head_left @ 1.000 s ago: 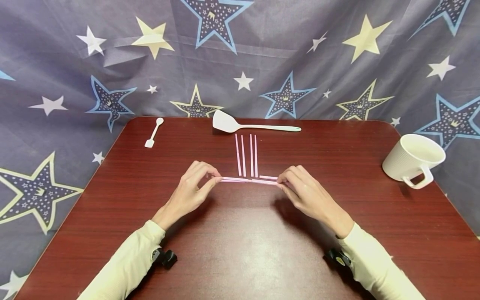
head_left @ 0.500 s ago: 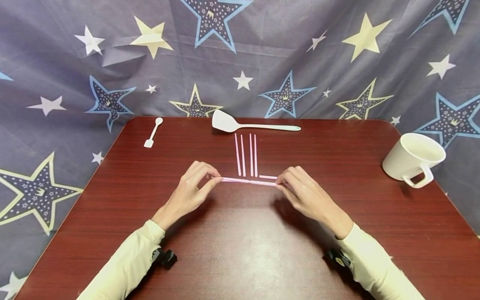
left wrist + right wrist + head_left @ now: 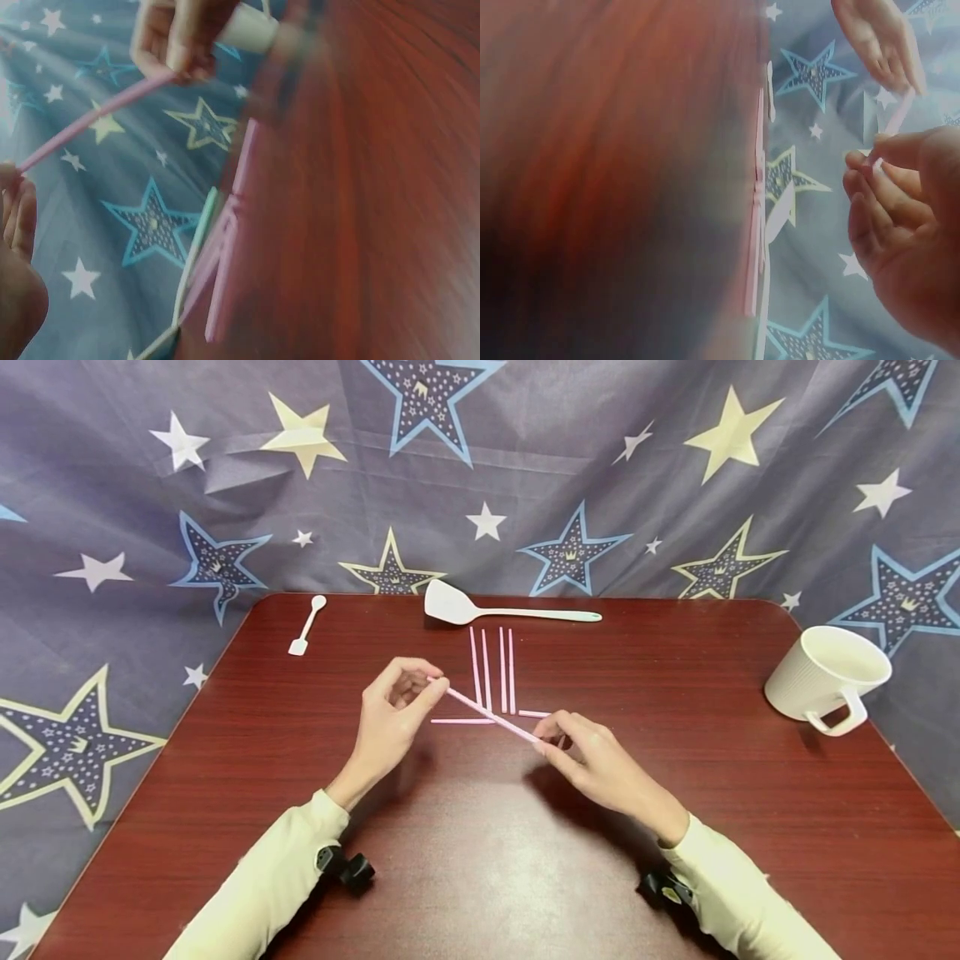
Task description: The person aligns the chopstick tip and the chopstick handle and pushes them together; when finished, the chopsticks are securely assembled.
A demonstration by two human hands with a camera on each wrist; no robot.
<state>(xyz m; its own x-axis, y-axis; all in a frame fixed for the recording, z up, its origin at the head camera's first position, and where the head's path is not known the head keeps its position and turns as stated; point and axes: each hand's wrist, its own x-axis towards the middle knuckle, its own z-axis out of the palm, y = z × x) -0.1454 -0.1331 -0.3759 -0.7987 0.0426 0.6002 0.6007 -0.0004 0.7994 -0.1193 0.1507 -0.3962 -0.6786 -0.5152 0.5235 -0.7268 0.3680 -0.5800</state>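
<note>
A pink straw (image 3: 486,713) is stretched between both hands, raised off the table and slanting down from left to right in the head view. My left hand (image 3: 393,710) pinches its upper end between thumb and fingers. The lower end is pinched by my right hand (image 3: 592,760). Beneath the held straw, another pink straw (image 3: 453,721) lies sideways on the table. A further sideways straw (image 3: 531,714) is partly hidden by my right hand. Several pink straws (image 3: 503,668) lie lengthwise just beyond. In the left wrist view the held straw (image 3: 97,116) runs between the two hands.
A white spatula (image 3: 450,603) with a long handle lies along the far edge of the dark red table (image 3: 480,877). Back left is a small white double-ended spoon (image 3: 306,628). A white ribbed mug (image 3: 810,681) stands at the right. Behind hangs a star-patterned curtain (image 3: 480,460).
Both hands have lifted the straw from the sideways row. My left hand has risen away from me, while my right has shifted slightly left and nearer, so the straw now slants.
</note>
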